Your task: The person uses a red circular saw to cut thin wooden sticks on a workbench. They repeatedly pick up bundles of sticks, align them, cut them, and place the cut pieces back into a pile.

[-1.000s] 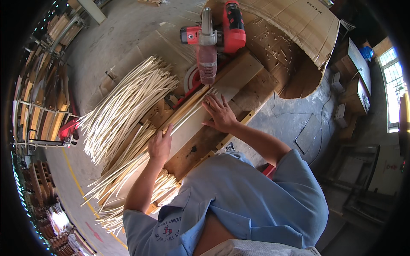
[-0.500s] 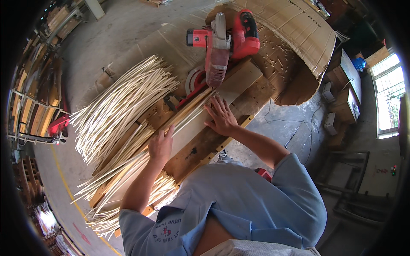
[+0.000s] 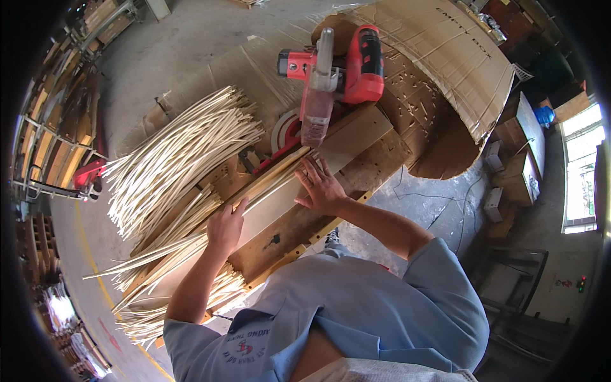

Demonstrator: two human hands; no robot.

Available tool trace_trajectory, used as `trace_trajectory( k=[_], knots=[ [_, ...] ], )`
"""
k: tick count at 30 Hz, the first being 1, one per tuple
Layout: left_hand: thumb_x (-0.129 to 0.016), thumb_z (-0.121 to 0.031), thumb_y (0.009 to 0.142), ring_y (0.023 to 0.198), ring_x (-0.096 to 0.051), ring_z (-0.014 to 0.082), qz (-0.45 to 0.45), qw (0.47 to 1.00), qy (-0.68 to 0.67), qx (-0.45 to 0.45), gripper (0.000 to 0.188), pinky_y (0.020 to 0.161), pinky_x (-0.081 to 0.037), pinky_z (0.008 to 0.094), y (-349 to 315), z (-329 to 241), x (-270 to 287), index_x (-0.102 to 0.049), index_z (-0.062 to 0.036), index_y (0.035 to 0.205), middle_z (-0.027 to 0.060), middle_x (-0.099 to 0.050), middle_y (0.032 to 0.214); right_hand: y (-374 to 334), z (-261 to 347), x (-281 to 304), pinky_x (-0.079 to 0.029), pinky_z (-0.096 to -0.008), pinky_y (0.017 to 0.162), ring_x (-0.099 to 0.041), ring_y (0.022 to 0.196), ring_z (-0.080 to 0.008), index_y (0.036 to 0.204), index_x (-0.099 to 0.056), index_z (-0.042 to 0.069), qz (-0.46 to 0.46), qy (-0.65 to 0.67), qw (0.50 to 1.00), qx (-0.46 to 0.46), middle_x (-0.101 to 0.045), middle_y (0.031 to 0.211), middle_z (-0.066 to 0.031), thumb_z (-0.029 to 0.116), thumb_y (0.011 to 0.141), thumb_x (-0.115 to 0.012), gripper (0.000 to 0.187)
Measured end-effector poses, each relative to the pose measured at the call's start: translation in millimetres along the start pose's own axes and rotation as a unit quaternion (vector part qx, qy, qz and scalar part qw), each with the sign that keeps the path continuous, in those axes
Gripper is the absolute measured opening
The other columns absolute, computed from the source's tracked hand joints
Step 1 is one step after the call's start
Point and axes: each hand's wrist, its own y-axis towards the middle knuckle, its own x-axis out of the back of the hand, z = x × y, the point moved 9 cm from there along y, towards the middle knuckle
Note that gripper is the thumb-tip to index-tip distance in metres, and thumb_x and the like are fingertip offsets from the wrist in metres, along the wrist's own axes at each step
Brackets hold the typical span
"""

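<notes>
A small bundle of thin pale rattan-like sticks (image 3: 159, 253) runs slantwise along the saw bench (image 3: 372, 130). My left hand (image 3: 225, 230) is closed around it, with its loose ends trailing out to the left. Farther along, my right hand (image 3: 323, 191) lies over the bundle's far end, fingers stretched out, pressing it toward the wooden fence (image 3: 261, 184). Just beyond those fingertips stands a red miter saw (image 3: 366, 67). Its guard (image 3: 317, 114) hangs over the sticks, and the blade itself is hidden.
A large heap of the same sticks (image 3: 184, 156) lies left of the saw, with another pile (image 3: 149, 325) at the bench's near left end. A big cardboard sheet (image 3: 439, 54) with scattered cut bits spreads behind. Racks of wood (image 3: 60, 130) stand far left.
My left hand has drawn back a little toward the lower left, and the bundle's loose ends reach farther left. My right hand has shifted slightly back, its fingers less spread. The view has shifted a little.
</notes>
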Motion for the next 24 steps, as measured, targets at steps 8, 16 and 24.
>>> trace_trajectory(
  k=[8,16,24],
  knots=[
    [-0.084,-0.017,0.078,0.102,-0.061,0.0291,-0.106,0.993,0.041,0.016,0.058,0.086,-0.052,0.0456,-13.9,-20.5,26.2,-0.067,-0.0127,0.134,0.009,-0.063,0.105,-2.5,0.0,4.3,-0.018,-0.061,0.128,-0.025,0.153,-0.0498,0.152,-0.043,-0.002,-0.072,0.071,0.994,0.037,-0.027,0.161,-0.0338,0.058,0.091,-0.068,0.09],
    [-0.081,-0.019,0.083,0.135,-0.048,0.0279,-0.182,0.977,0.001,-0.108,0.043,0.112,-0.035,0.0534,49.9,-91.8,37.7,-0.071,-0.0095,0.125,0.0041,-0.063,0.133,-4.8,-5.9,7.6,-0.019,-0.0593,0.128,-0.026,0.153,-0.0484,0.153,-0.043,-0.002,-0.065,0.069,0.995,0.022,-0.03,0.16,-0.0324,0.059,0.089,-0.07,0.092],
    [-0.073,-0.013,0.087,0.137,-0.047,0.0335,-0.178,0.977,-0.013,-0.119,0.045,0.116,-0.032,0.0587,108.5,-118.2,-8.0,-0.067,-0.0094,0.131,0.0036,-0.065,0.134,-4.0,-7.0,17.9,-0.024,-0.0595,0.126,-0.032,0.151,-0.047,0.15,-0.044,-0.003,-0.106,0.106,0.988,0.032,-0.037,0.156,-0.0294,0.05,0.08,-0.081,0.096]
  ],
)
